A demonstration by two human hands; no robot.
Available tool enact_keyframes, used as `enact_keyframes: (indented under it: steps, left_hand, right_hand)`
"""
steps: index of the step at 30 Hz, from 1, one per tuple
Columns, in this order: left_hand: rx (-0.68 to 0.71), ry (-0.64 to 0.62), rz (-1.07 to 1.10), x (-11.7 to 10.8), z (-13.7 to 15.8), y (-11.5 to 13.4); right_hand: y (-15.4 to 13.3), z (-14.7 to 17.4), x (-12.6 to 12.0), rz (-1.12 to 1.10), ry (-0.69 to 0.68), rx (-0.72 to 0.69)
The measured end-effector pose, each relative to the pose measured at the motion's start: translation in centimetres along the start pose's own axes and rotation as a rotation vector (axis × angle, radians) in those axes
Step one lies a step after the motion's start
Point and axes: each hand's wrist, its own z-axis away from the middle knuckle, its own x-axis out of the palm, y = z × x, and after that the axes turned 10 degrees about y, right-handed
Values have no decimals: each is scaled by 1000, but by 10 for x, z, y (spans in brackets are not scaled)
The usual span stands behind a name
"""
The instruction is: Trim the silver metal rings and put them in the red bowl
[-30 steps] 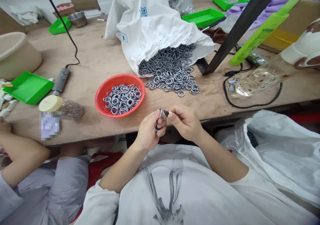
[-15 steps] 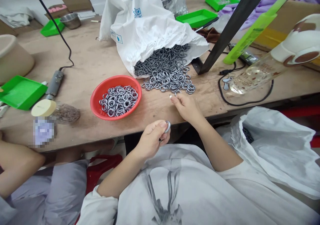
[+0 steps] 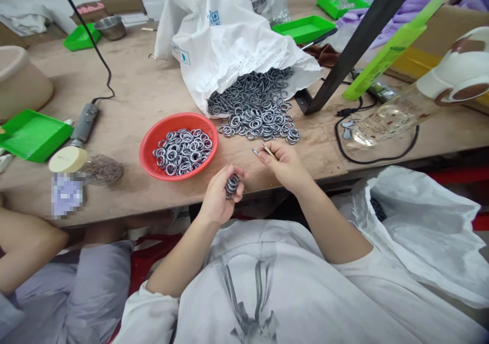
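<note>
My left hand (image 3: 220, 195) is curled around several grey metal rings (image 3: 232, 185), bunched in the palm above the table's front edge. To its right, my right hand (image 3: 286, 167) pinches a thin pale stick-like thing (image 3: 269, 151) between thumb and fingers. A small silvery bit shows at the thumb tip; I cannot make out what it is. Just beyond the right hand lies a pile of metal rings (image 3: 263, 120), spilling from a white sack (image 3: 240, 49). Left of the pile stands a red bowl (image 3: 147, 163) holding more such rings.
A black metal post (image 3: 344, 54) rises right of the sack. Farther right lie a clear bottle (image 3: 397, 112) and a black cable (image 3: 367, 162). On the left are a grey handheld tool (image 3: 84, 125), a lidded jar (image 3: 102, 172) and a green tray (image 3: 36, 135). Another person's arm (image 3: 26, 242) is at lower left.
My left hand has moved left and turned, so the rings in its palm now show. The right hand has drawn its fingers together, and the stick-like thing is now plainly visible.
</note>
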Motion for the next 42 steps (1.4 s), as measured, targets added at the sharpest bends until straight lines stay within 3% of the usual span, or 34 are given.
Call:
enact_keyframes:
  steps: [2,5,9,11,15,19,22,25,28,31,34,36,38,42]
  left_hand:
    - [54,11,1,6,0,-5]
    - [98,4,5,12,2,-10]
    - [129,-49,-43,8,1,-12]
    - [192,-83,-105,3,-1,-12]
    - [328,-112,-194,-4,-6,-16]
    - [354,-93,-238,-7,-8,-17]
    - [457,-152,-456,-11,-8,-10]
    - [568,-182,-717,-15,-7,1]
    - [484,-304,-725,-15,-6,5]
    - [317,-339,-500,-9,-5,2]
    - [152,-272,-217,-1,-1,0]
    - [76,-246,-105,3,1,1]
    - [20,-249,-57,5,4,4]
    - [1,-279,-28,3,5,6]
  right_hand:
    - [-6,16,15,-242,-61,36]
    - [-12,34,32,-393,-125,184]
    - [-10,38,37,-230,32,5]
    - [-9,36,37,-240,36,-32]
    - [-12,36,37,-336,-27,28]
    - [-18,38,32,-78,-2,-25]
    - [-24,34,22,16,-49,24]
    - [-29,26,14,-58,-124,140]
    - [-30,19,15,-253,-199,216]
    - [-27,21,20,-333,-176,199]
    - [-22,28,21,-187,-55,40]
    - [-20,32,19,-55,-71,-45]
    - [-20,33,17,64,-93,-95]
    - [-22,31,13,221,30,-255]
